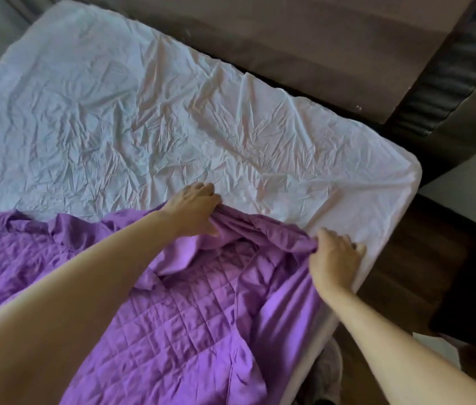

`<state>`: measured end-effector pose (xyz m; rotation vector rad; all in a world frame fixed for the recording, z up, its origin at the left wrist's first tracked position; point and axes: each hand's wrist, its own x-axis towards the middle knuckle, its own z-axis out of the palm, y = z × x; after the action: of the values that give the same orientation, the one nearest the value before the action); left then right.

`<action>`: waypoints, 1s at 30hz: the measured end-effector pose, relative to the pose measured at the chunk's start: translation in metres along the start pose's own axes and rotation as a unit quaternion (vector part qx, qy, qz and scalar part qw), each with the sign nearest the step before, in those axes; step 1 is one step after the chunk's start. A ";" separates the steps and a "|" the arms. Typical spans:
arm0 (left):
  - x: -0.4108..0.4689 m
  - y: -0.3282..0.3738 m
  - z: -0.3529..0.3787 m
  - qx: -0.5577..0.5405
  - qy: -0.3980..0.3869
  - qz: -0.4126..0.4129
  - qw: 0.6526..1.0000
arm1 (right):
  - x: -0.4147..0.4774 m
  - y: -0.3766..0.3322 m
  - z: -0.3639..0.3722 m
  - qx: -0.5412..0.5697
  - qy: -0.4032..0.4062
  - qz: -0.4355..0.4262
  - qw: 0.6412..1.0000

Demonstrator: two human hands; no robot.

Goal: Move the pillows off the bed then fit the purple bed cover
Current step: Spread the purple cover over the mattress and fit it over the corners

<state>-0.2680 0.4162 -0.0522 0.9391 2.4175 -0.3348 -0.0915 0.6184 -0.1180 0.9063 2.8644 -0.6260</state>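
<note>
Wrinkled white bed (143, 97) below me; on it my left hand (193, 210) and right hand (333, 260) each clutch the bunched edge of the purple cover (178, 323) in curled fingers.

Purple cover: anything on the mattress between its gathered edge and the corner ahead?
Nothing visible. The left hand and right hand both grip the purple cover at its gathered edge. The white sheet beyond is only wrinkled, with no pillows or other items in view up to the rounded corner.
</note>
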 end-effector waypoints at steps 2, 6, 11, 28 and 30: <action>-0.007 -0.002 0.009 0.083 -0.026 -0.053 0.995 | 0.015 0.013 -0.021 0.128 -0.044 0.147 0.980; -0.002 0.014 0.008 0.098 0.038 -0.124 0.987 | 0.034 0.023 -0.030 0.428 -0.119 0.343 0.828; 0.021 0.000 -0.014 -0.160 0.070 -0.187 0.967 | 0.033 0.035 -0.034 0.492 -0.177 0.358 0.773; 0.031 -0.028 -0.060 -0.347 0.020 -0.058 0.936 | 0.026 0.081 -0.059 0.578 -0.241 0.185 0.757; 0.044 -0.011 -0.067 -0.184 0.088 -0.097 0.974 | 0.034 0.079 -0.057 0.476 -0.203 0.113 0.848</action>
<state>-0.3283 0.4594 -0.0199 0.5909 2.6139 0.1349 -0.0721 0.7180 -0.1001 0.9772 1.9281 -1.9866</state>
